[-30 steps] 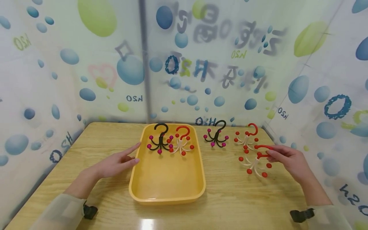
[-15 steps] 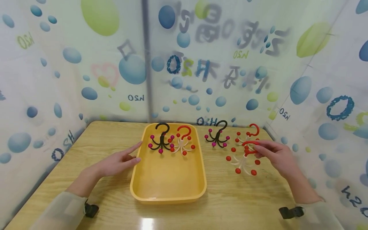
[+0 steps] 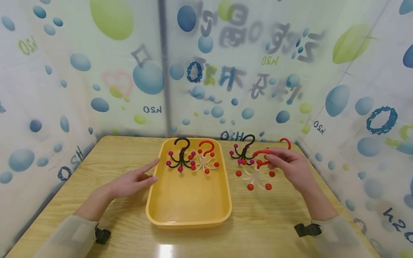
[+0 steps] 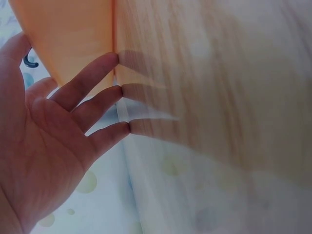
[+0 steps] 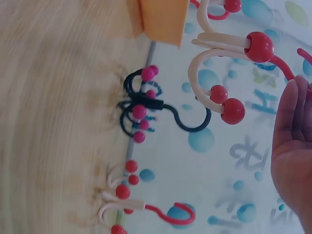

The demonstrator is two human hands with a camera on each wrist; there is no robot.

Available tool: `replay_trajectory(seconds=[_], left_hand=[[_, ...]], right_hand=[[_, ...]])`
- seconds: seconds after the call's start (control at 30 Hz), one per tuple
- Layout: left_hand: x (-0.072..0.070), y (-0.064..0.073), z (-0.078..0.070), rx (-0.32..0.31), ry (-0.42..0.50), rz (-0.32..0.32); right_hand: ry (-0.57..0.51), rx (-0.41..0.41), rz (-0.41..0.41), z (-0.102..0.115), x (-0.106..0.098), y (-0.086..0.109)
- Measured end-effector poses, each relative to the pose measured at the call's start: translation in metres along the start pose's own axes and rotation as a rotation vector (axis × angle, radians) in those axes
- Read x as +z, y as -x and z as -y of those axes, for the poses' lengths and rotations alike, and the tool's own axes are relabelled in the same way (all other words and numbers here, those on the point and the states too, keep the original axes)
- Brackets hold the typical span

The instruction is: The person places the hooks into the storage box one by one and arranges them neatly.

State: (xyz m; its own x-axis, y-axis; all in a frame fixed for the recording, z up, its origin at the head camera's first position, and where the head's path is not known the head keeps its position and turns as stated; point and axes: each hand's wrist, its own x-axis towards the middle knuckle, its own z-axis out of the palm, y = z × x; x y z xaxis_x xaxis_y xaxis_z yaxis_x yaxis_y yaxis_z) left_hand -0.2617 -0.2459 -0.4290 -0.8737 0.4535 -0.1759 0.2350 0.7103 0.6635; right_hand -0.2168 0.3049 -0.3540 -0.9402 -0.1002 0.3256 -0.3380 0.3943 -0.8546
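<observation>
Pinching a hook right of frame centre, the right hand holds its long axis near-upright, curl up, balls down (left hand loose at the tray)

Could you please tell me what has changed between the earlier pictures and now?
The right hand has carried the red-and-white hook it grips leftward over the table, toward the yellow tray. Nothing was newly grasped or let go. The left hand remains at the tray's left side; the tray, its black hook and its red-topped hook are unmoved.
</observation>
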Motion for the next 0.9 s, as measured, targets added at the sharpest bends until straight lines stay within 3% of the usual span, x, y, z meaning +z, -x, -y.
replay_trajectory(seconds=[0.23, 0.47, 0.7, 0.9], left_hand=[[-0.001, 0.0, -0.001, 0.0, -0.001, -0.001], [0.0, 0.0, -0.001, -0.024, -0.017, -0.003], [0.0, 0.0, 0.0, -0.039, -0.022, 0.0], [0.0, 0.0, -0.001, -0.044, -0.025, -0.001]], right_hand=[[-0.012, -0.03, 0.039, 0.016, 0.026, -0.015], [-0.094, -0.012, 0.091, 0.027, 0.059, -0.029], [-0.114, 0.018, 0.181, 0.038, 0.097, -0.038], [-0.119, -0.041, 0.279, 0.043, 0.126, -0.045]])
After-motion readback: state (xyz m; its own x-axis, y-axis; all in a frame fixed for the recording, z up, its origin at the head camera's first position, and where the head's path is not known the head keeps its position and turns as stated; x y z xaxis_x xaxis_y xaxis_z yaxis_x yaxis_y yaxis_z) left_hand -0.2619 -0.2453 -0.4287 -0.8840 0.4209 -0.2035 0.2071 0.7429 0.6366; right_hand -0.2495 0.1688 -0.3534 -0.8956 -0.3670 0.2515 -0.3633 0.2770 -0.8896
